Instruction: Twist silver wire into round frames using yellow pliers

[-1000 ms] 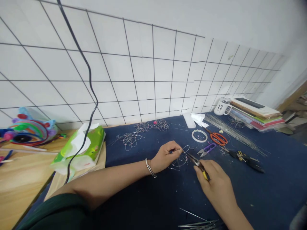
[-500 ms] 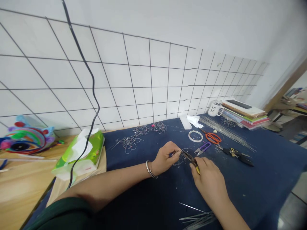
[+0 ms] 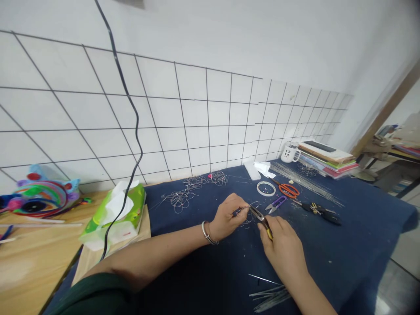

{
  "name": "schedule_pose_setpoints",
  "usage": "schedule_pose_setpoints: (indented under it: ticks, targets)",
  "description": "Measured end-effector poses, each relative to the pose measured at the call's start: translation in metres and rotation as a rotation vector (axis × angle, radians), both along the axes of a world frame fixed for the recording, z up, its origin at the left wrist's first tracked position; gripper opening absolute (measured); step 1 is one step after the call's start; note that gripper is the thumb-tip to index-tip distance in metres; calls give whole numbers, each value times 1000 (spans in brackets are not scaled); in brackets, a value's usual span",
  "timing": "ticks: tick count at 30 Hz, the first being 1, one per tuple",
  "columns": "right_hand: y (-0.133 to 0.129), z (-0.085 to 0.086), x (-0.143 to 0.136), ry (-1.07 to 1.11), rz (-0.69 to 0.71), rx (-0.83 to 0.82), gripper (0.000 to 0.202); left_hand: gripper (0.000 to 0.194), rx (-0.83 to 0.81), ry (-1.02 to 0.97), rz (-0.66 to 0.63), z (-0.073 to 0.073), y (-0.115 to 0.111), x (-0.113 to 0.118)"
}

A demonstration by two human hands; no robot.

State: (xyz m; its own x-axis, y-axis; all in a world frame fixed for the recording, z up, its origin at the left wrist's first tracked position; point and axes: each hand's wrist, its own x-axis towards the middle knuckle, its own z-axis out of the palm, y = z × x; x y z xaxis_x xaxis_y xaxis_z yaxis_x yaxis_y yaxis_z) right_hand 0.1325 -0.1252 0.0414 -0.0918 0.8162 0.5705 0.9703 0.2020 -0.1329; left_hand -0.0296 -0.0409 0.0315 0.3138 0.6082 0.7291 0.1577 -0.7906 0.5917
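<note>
Covering much of the yellow-handled pliers [image 3: 257,213], our right hand [image 3: 285,241] hides their handle ends; the thin wire [image 3: 254,204] blurs near our fingertips; our left hand [image 3: 229,215] angles in from lower left, its fingers pinched on the wire; our right fingers curl around the pliers, their tips just beside our left hand.

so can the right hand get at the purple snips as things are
Probably yes: the purple snips lie just beyond the right hand, with nothing seen covering them. But it holds pliers, which it would likely have to put down first.
</note>
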Motion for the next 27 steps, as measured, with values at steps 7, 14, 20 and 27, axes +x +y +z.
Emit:
schedule_pose_setpoints:
  ticks: [7,14,20,27]
  targets:
    - [1,-6,5,-17,28,104,20,13,-10,51,-34,4,-3,-1]
    - [1,-10,9,-53,17,108,19,14,0,60,-59,2,-2,-1]
    - [-1,-11,7,-60,9,128,17,14,19,91,-59,2,-3,-3]
    - [-7,-8,6,-71,-11,85,17,15,20,120,-69,4,-3,-3]
